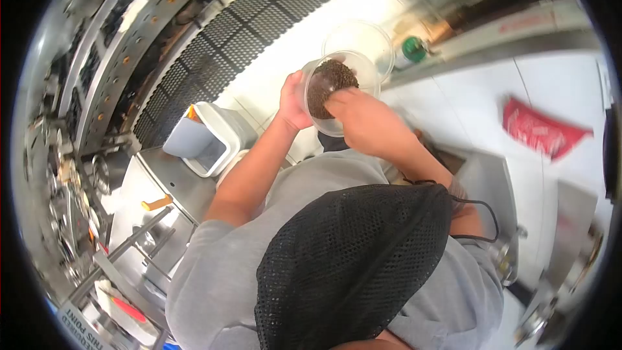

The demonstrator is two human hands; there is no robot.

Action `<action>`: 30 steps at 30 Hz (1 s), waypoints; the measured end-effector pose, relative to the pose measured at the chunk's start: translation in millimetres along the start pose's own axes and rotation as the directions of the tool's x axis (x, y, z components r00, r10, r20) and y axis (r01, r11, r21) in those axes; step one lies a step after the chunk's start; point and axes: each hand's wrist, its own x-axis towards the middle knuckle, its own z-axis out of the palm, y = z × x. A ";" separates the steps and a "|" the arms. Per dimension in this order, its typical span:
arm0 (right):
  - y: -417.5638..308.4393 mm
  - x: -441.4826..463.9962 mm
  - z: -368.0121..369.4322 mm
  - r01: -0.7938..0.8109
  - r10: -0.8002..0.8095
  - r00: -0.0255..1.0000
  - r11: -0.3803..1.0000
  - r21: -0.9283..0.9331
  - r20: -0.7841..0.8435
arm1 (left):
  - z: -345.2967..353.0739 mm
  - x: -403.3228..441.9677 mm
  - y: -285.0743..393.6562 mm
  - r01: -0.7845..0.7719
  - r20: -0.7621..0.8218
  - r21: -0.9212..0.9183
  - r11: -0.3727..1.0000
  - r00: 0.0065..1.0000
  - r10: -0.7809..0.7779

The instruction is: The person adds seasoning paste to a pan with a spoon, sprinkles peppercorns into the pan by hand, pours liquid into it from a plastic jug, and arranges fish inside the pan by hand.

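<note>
My left hand (294, 105) is wrapped around the side of a clear round plastic tub (332, 127), which is tilted toward me. Small dark brown granules (332, 78) fill part of the tub; their exact kind is too small to tell. Reaching in from the right, my right hand (353, 113) has its bunched fingers among the granules, and the fingertips are partly hidden. Just beyond the tub is a clear round lid or second container (360, 27).
A grey bin (223, 131) stands at left, near a steel counter (172, 172). Black perforated matting (240, 35) runs along the floor by the cooking range (123, 58). A green-topped container (413, 50) and a red packet (543, 128) are on the right.
</note>
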 end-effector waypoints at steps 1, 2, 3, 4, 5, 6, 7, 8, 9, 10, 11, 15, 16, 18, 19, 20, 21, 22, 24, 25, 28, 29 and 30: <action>7.5 13.8 -9.1 0.005 -0.002 0.986 1.000 -0.018 0.166 | 2.1 9.5 15.7 -0.036 -0.018 0.014 0.999 0.999 0.036; 11.7 29.7 -22.7 0.029 -0.028 0.979 1.000 -0.001 0.201 | 5.1 16.3 29.8 -0.067 0.011 -0.006 0.998 0.998 0.067; 19.4 47.3 -28.8 0.064 -0.065 0.975 0.998 0.015 0.213 | 6.7 20.8 43.7 -0.095 0.040 -0.025 0.995 0.995 0.096; 27.6 67.0 -35.2 0.122 -0.129 0.987 0.990 0.076 0.097 | 5.9 24.5 57.1 -0.128 0.024 -0.011 0.992 0.991 0.129; 35.0 87.9 -41.5 0.187 -0.186 0.982 0.974 0.129 -0.023 | 4.2 27.6 70.1 -0.161 -0.054 -0.014 0.987 0.986 0.160; 39.4 109.8 -50.5 0.191 -0.190 0.982 0.970 0.151 -0.020 | 1.7 31.2 82.7 -0.198 -0.130 -0.019 0.980 0.972 0.194; 42.4 128.1 -52.4 0.225 -0.228 0.974 0.962 0.157 -0.001 | 0.9 33.8 94.9 -0.238 -0.143 -0.012 0.971 0.962 0.234; 44.6 146.7 -53.6 0.234 -0.235 0.972 0.968 0.086 0.002 | 0.6 36.5 107.4 -0.278 -0.148 -0.010 0.960 0.950 0.274; 46.7 163.9 -54.3 0.241 -0.241 0.971 0.970 0.016 0.006 | -1.0 38.4 117.9 -0.317 -0.155 -0.012 0.948 0.938 0.312; 49.2 177.4 -55.0 0.275 -0.272 0.950 0.961 0.003 0.154 | -4.6 39.8 125.7 -0.353 -0.169 -0.014 0.936 0.923 0.346; 49.2 191.3 -56.6 0.304 -0.300 0.938 0.953 0.005 0.175 | -8.7 43.4 135.7 -0.387 -0.140 -0.015 0.922 0.914 0.381; 50.7 282.8 -52.9 0.363 -0.388 0.913 0.914 0.179 0.127 | -31.8 52.1 191.5 -0.490 -0.160 0.026 0.871 0.859 0.487; 52.0 308.9 -44.6 0.406 -0.422 0.906 0.888 0.217 0.031 | -41.1 52.3 200.8 -0.501 -0.241 0.014 0.865 0.838 0.490; 52.9 337.7 -28.0 0.437 -0.436 0.898 0.868 0.235 -0.061 | -55.2 56.8 219.7 -0.477 -0.252 -0.027 0.878 0.853 0.456; 54.0 355.9 -20.9 0.507 -0.514 0.857 0.839 0.196 -0.016 | -61.4 63.3 238.5 -0.469 -0.249 -0.046 0.882 0.860 0.445; 55.3 376.7 -17.8 0.579 -0.591 0.806 0.800 0.159 0.034 | -68.8 70.4 252.9 -0.485 -0.182 -0.072 0.871 0.865 0.467; 57.5 394.1 -17.6 0.590 -0.600 0.799 0.796 0.137 0.041 | -66.2 73.0 269.0 -0.497 -0.154 -0.023 0.867 0.859 0.488; 60.5 408.8 -18.9 0.616 -0.645 0.749 0.762 0.200 0.152 | -76.2 77.5 279.9 -0.486 -0.139 -0.050 0.873 0.869 0.476; 60.6 439.7 -31.5 0.561 -0.620 0.699 0.784 0.265 0.357 | -100.4 86.8 310.4 -0.479 -0.114 -0.077 0.875 0.876 0.469; 58.5 455.9 -36.6 0.553 -0.611 0.704 0.791 0.262 0.362 | -110.9 87.8 321.7 -0.457 -0.159 -0.104 0.883 0.884 0.439; 57.7 506.9 -52.1 0.528 -0.548 0.833 0.829 0.183 0.078 | -132.7 91.5 359.8 -0.377 -0.248 -0.153 0.913 0.909 0.334; 56.2 518.9 -51.3 0.510 -0.533 0.842 0.836 0.202 0.080 | -140.2 93.4 376.5 -0.357 -0.200 -0.177 0.917 0.925 0.322; 55.2 532.0 -51.0 0.468 -0.492 0.867 0.856 0.220 0.071 | -143.0 95.7 392.3 -0.374 -0.235 -0.160 0.913 0.913 0.333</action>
